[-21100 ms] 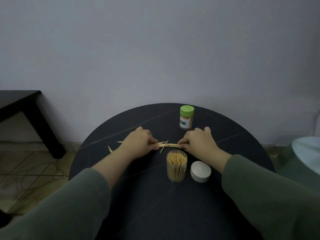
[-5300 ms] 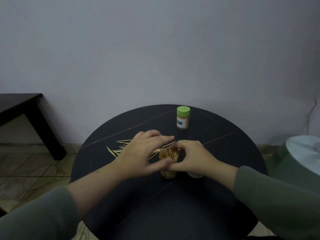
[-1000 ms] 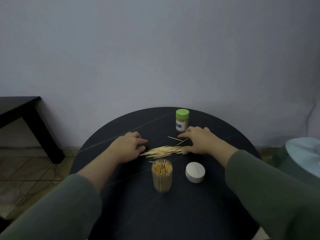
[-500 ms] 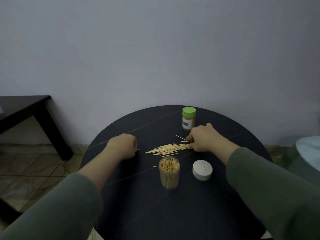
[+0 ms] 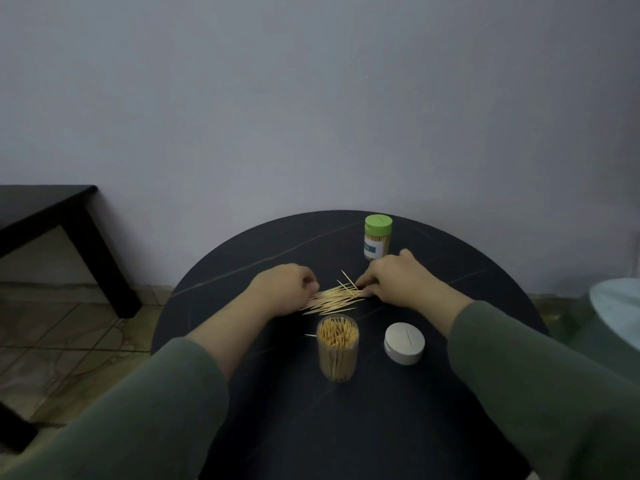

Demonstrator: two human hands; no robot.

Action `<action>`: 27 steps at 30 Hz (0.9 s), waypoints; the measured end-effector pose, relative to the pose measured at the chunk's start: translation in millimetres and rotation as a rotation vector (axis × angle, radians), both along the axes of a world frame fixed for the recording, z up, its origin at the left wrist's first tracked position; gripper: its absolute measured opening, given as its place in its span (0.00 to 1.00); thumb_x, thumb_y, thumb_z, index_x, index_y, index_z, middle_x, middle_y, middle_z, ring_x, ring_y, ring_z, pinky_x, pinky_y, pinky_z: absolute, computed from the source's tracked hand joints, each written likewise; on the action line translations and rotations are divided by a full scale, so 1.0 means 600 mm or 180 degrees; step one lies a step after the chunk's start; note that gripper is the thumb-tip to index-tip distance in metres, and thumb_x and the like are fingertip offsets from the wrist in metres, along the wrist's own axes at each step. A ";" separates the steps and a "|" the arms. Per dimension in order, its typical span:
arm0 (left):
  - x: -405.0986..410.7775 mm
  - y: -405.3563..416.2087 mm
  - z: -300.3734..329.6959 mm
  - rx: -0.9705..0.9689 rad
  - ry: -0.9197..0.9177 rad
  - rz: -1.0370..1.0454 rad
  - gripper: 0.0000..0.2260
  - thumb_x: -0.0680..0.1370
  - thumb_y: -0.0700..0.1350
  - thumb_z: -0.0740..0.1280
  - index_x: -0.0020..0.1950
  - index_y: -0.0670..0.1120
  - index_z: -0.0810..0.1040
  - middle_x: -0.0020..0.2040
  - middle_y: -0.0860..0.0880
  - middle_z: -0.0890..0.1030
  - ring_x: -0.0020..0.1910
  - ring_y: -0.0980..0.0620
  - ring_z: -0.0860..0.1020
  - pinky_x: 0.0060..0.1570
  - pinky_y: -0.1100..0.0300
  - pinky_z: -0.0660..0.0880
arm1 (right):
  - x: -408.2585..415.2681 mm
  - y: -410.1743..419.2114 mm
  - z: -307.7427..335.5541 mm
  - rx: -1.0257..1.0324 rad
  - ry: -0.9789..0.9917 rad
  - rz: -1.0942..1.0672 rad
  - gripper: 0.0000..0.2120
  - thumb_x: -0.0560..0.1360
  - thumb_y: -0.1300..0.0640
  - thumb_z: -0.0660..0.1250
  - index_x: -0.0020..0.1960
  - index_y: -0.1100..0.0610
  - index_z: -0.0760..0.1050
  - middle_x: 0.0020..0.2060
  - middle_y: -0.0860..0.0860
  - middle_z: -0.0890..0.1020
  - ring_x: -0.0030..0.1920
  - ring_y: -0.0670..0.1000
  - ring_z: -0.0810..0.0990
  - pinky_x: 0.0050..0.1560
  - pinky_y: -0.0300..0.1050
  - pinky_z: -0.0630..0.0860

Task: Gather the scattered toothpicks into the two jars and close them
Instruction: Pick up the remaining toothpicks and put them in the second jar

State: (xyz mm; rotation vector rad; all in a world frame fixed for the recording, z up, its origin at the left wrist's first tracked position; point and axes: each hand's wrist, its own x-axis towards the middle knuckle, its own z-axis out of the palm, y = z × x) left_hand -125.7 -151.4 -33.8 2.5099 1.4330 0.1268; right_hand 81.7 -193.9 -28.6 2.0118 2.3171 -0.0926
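Against a plain grey wall, the round black table (image 5: 242, 393) is carrying loose toothpicks (image 5: 332, 297) near its middle. The left hand (image 5: 282, 289) and right hand (image 5: 398, 280), fingers curled, are pressing in on the pile's ends. Near the front edge, the open jar (image 5: 337, 348) is standing beside its white lid (image 5: 404, 342); the green-lidded jar (image 5: 377, 237) is sitting toward the far edge. A clumsy squeeze could scatter sticks or tip the open jar. Fingertips are hidden, so any actual grip is unclear.
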 end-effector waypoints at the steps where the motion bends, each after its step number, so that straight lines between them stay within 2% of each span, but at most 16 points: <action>1: -0.008 -0.001 0.006 -0.0140 -0.0011 -0.0136 0.21 0.78 0.58 0.64 0.68 0.51 0.72 0.63 0.52 0.74 0.60 0.53 0.74 0.61 0.55 0.73 | 0.000 0.001 -0.001 0.0026 0.0006 0.0017 0.17 0.79 0.47 0.63 0.67 0.45 0.73 0.62 0.46 0.78 0.63 0.51 0.73 0.64 0.52 0.63; 4: -0.034 -0.004 0.013 -0.0607 0.0210 -0.0404 0.41 0.67 0.64 0.73 0.75 0.52 0.63 0.69 0.52 0.65 0.68 0.51 0.66 0.69 0.53 0.67 | 0.002 0.002 -0.006 0.0109 0.0065 -0.0029 0.18 0.80 0.44 0.60 0.68 0.46 0.72 0.62 0.47 0.78 0.63 0.50 0.73 0.65 0.54 0.62; 7: -0.038 -0.006 0.000 -0.0606 0.0356 -0.0452 0.46 0.64 0.63 0.76 0.76 0.53 0.60 0.71 0.52 0.62 0.70 0.50 0.64 0.70 0.51 0.66 | -0.004 0.005 -0.009 0.0043 0.0121 -0.0238 0.26 0.78 0.36 0.56 0.70 0.49 0.71 0.62 0.50 0.78 0.63 0.52 0.74 0.67 0.57 0.62; 10: -0.022 -0.010 -0.011 -0.0436 0.0261 -0.0537 0.43 0.67 0.63 0.74 0.77 0.52 0.60 0.71 0.52 0.62 0.68 0.52 0.65 0.68 0.53 0.67 | -0.015 0.009 -0.011 -0.0036 0.0196 -0.0417 0.31 0.76 0.32 0.56 0.70 0.51 0.70 0.61 0.52 0.78 0.63 0.53 0.74 0.68 0.58 0.62; 13: -0.002 -0.012 -0.017 -0.0273 0.0261 -0.0458 0.37 0.72 0.63 0.70 0.76 0.51 0.62 0.70 0.51 0.64 0.65 0.53 0.68 0.66 0.55 0.69 | -0.025 0.012 -0.015 0.0032 0.0357 -0.0481 0.30 0.75 0.33 0.59 0.69 0.51 0.71 0.61 0.51 0.78 0.62 0.53 0.74 0.66 0.57 0.64; 18: 0.010 -0.008 -0.017 0.0000 0.0224 -0.0292 0.29 0.75 0.62 0.66 0.73 0.52 0.69 0.67 0.51 0.69 0.63 0.53 0.70 0.62 0.56 0.71 | -0.039 0.013 -0.022 0.0260 0.0566 -0.0447 0.20 0.77 0.39 0.62 0.64 0.48 0.77 0.55 0.48 0.81 0.57 0.51 0.76 0.62 0.56 0.65; 21: 0.008 -0.004 -0.016 0.0115 0.0206 -0.0298 0.23 0.76 0.60 0.66 0.70 0.53 0.72 0.64 0.52 0.72 0.61 0.54 0.71 0.60 0.57 0.71 | -0.039 0.013 -0.021 0.0327 0.0580 -0.0399 0.15 0.79 0.45 0.63 0.62 0.46 0.78 0.56 0.46 0.81 0.57 0.50 0.76 0.61 0.54 0.64; 27: 0.005 0.000 -0.016 0.0336 0.0286 -0.0420 0.17 0.79 0.56 0.64 0.66 0.54 0.77 0.61 0.54 0.74 0.58 0.56 0.72 0.58 0.57 0.73 | -0.014 0.009 -0.012 0.0281 0.0562 -0.0342 0.12 0.79 0.49 0.64 0.60 0.46 0.79 0.56 0.44 0.81 0.58 0.48 0.75 0.64 0.54 0.63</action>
